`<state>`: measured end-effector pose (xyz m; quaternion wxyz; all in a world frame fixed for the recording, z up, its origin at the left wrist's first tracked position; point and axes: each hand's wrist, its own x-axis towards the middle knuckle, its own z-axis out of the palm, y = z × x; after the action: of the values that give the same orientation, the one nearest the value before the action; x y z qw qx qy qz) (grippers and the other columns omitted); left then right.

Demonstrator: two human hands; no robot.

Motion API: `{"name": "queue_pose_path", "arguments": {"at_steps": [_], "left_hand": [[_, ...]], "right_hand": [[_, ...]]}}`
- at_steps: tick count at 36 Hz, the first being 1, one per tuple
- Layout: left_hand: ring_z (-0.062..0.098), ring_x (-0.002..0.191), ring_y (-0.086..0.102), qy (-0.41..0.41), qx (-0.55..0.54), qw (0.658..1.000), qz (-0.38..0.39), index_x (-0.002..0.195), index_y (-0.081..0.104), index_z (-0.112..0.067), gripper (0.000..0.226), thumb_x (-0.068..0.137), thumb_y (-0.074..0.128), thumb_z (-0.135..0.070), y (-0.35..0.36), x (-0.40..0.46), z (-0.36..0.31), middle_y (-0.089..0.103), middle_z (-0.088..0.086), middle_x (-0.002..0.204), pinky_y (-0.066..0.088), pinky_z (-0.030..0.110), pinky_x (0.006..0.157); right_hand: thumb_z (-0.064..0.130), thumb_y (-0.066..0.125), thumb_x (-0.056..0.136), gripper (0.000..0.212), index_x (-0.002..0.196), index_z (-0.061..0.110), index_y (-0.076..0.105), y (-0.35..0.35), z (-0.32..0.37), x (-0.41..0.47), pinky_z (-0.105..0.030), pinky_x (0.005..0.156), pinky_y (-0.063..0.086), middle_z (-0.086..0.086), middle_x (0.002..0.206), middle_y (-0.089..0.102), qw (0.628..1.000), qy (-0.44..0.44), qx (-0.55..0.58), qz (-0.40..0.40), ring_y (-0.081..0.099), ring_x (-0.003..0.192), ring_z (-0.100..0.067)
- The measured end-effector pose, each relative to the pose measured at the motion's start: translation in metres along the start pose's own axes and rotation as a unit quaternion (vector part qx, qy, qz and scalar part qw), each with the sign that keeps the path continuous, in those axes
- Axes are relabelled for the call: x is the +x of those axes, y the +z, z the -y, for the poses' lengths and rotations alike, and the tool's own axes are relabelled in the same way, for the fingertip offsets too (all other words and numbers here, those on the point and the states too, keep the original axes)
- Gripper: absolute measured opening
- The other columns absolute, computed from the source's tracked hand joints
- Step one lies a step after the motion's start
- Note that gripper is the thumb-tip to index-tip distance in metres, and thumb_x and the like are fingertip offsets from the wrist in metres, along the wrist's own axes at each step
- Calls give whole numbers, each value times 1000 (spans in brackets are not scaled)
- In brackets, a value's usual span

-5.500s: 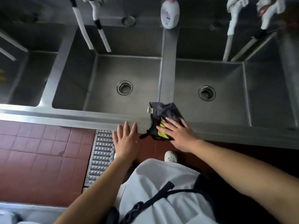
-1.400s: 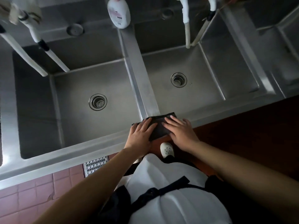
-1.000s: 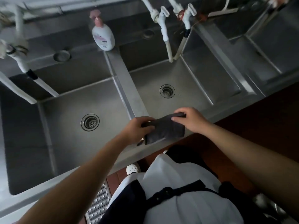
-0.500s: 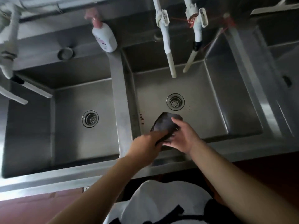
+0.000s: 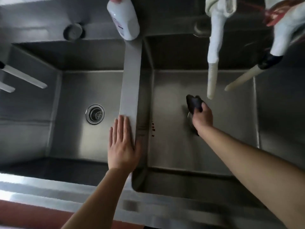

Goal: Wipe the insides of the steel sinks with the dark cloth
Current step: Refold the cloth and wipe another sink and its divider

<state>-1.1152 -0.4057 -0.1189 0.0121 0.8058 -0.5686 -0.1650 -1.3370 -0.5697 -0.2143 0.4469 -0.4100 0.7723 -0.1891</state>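
Head view, sole camera. Right hand (image 5: 202, 117) reaches down into the right sink (image 5: 173, 146), fingers curled round the bunched dark cloth (image 5: 194, 103), which sits at about 12 o'clock of the knuckles, over the basin floor. Whether the cloth touches the steel cannot be told. The hand covers most of that basin's drain, only a sliver of rim showing at its 9 o'clock. The bunched hold likely gives a firm pad for scrubbing the floor.

Left hand (image 5: 123, 146) lies flat on the near end of the divider (image 5: 131, 83) between the basins, fingers straight and pressed together, holding nothing; judged to be a brace while the person leans in. Left sink (image 5: 74, 138) is at its 9 o'clock, drain (image 5: 94, 114) uncovered. Small dark red spots (image 5: 153, 128) mark the right sink's left wall, at 9 o'clock of the cloth; these look to need wiping.

A white bottle (image 5: 123, 17) stands at the divider's far end. Two hose-tipped taps (image 5: 212, 63) hang over the right basin.

Change from half a second ago: both hands then held the cloth near the front of the right basin; now the left has let go and moved to the divider, and the right has carried the cloth further in, past the drain.
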Motion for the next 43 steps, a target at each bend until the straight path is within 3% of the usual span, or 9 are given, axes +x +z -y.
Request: {"name": "queue_pose_path", "arguments": {"at_steps": [2, 6, 10, 16, 24, 32, 34, 39, 43], "left_hand": [[23, 154, -1, 28, -20, 999, -13, 158, 11, -15, 77, 92, 38, -43, 4, -2, 7, 4, 3, 166, 5, 45, 125], [28, 153, 9, 78, -36, 996, -40, 157, 20, -23, 76, 87, 46, -38, 10, 2, 15, 14, 1, 166, 7, 48, 124], [27, 152, 13, 80, -47, 994, -57, 156, 25, -22, 77, 84, 49, -35, 12, 4, 17, 19, 1, 165, 14, 50, 122], [27, 152, 16, 76, -58, 993, -70, 156, 27, -23, 75, 85, 50, -34, 13, 5, 16, 21, 1, 164, 22, 54, 119], [27, 152, 14, 66, -59, 995, -54, 155, 27, -22, 74, 85, 50, -34, 12, 4, 15, 22, 3, 163, 23, 54, 119], [27, 153, 13, 56, -59, 996, -45, 154, 30, -20, 72, 86, 48, -33, 7, 4, 11, 24, 5, 163, 27, 52, 118], [27, 153, 13, 54, -56, 996, -45, 154, 30, -20, 71, 87, 48, -34, 7, 4, 11, 23, 5, 163, 26, 51, 118], [27, 153, 12, 51, -49, 996, -52, 154, 30, -19, 71, 87, 50, -32, 10, 3, 11, 23, 5, 163, 28, 52, 117], [27, 153, 13, 53, -50, 995, -61, 154, 31, -19, 70, 88, 48, -33, 12, 3, 11, 24, 5, 163, 28, 51, 118]], "right_hand": [[24, 46, 102, 39, 141, 24, 53, 20, 12, 21, -30, 102, 41, -7, 135, 62, 996, -84, -20, -39, 56, 125, -30], [9, 45, 93, 56, 149, 13, 43, 72, 29, 72, -46, 115, 32, -13, 147, 50, 955, -259, -137, -52, 45, 136, -32], [41, 43, 101, 63, 158, 29, 19, 128, 33, 96, -62, 118, 9, -6, 167, 13, 912, -240, -323, 82, 8, 153, -31], [53, 29, 103, 63, 157, 42, -2, 148, 44, 118, -69, 115, -4, -1, 168, -11, 873, -220, -421, 111, -15, 152, -32], [49, 27, 104, 61, 158, 39, 0, 159, 21, 114, -70, 114, -5, 0, 168, -6, 811, -315, -468, 157, -12, 153, -30], [43, 42, 101, 62, 158, 32, 21, 134, -97, -18, -66, 113, 15, -1, 166, 15, 765, -392, -454, 233, 10, 153, -34], [42, 48, 98, 61, 155, 33, 29, 116, -129, -45, -68, 112, 24, -1, 164, 24, 718, -447, -462, 265, 19, 151, -34], [42, 38, 94, 55, 149, 44, 38, 75, -173, -48, -64, 113, 24, 8, 159, 35, 499, -618, -491, 358, 28, 148, -26], [36, 39, 99, 47, 144, 48, 44, 78, -157, -7, -49, 115, 22, 12, 157, 39, 439, -699, -446, 346, 35, 146, -19]]}}
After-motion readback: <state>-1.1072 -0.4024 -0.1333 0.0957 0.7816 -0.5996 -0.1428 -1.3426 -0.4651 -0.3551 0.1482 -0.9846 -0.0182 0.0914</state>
